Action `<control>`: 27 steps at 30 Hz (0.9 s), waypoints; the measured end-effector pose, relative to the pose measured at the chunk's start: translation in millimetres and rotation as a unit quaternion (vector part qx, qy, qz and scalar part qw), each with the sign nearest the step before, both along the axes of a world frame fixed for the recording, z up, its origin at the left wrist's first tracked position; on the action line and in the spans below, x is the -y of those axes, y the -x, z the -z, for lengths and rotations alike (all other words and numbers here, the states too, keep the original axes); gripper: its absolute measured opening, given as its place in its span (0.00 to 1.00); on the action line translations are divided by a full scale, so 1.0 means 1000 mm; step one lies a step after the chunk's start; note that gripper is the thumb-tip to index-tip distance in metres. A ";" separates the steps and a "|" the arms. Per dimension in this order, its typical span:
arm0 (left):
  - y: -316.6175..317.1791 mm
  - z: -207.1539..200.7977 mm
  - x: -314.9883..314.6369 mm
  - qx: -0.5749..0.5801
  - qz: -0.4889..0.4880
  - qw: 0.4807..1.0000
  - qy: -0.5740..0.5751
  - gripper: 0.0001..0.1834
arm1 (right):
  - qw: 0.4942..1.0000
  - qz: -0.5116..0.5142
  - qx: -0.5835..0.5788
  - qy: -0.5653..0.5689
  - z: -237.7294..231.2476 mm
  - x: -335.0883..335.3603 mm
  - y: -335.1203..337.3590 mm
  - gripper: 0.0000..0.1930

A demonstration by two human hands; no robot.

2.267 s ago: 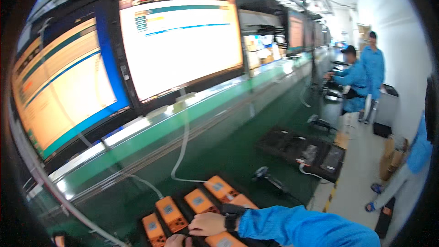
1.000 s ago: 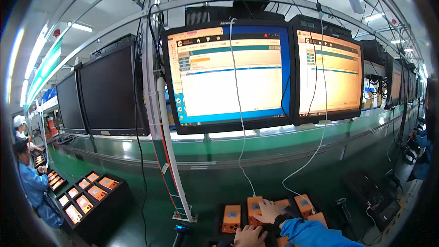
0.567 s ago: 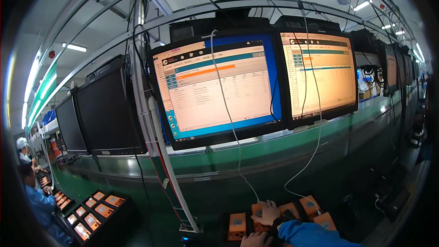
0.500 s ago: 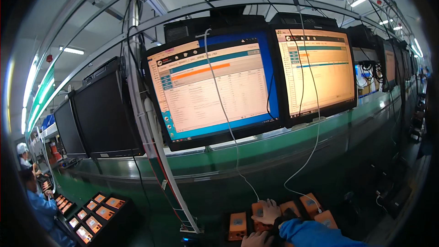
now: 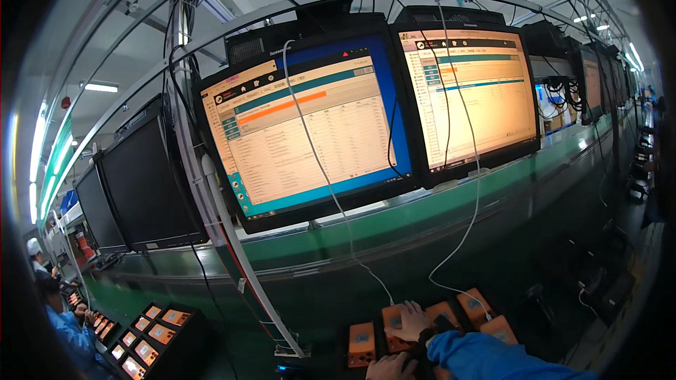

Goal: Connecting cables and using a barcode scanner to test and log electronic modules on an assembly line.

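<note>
One orange box [image 5: 389,319] toward the near edge of the bench [image 5: 320,299], right hand [image 5: 411,324] spread across it! Left hand [image 5: 390,367] just below, grip I can't tell.

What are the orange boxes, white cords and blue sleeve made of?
Orange boxes: probably moulded plastic with a satin finish, judging by even colour and neat edges; painted metal is possible. White cords: likely smooth plastic or rubber coating, since they bend in even curves. Blue sleeve: apparently matte cloth, given its soft creases.
</note>
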State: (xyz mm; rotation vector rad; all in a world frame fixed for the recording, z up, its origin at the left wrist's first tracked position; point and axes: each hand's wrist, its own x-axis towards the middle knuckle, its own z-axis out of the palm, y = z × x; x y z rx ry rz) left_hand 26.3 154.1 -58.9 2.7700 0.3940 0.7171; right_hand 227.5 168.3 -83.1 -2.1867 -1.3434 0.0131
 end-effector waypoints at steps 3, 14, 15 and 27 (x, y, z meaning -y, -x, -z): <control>-0.001 -0.002 -0.001 -0.030 -0.006 0.999 0.011 0.17 | 1.000 -0.001 -0.007 0.023 -0.005 0.003 0.002 0.46; -0.003 0.004 -0.004 0.002 0.014 1.000 0.015 0.17 | 0.999 -0.005 0.045 -0.005 0.009 -0.002 -0.003 0.42; -0.003 0.003 -0.004 0.006 0.007 1.000 0.019 0.17 | 0.999 -0.014 0.041 -0.012 0.006 -0.002 0.000 0.42; -0.004 0.002 -0.005 0.024 0.017 0.999 0.014 0.16 | 0.998 -0.019 0.030 -0.044 0.012 -0.003 -0.005 0.34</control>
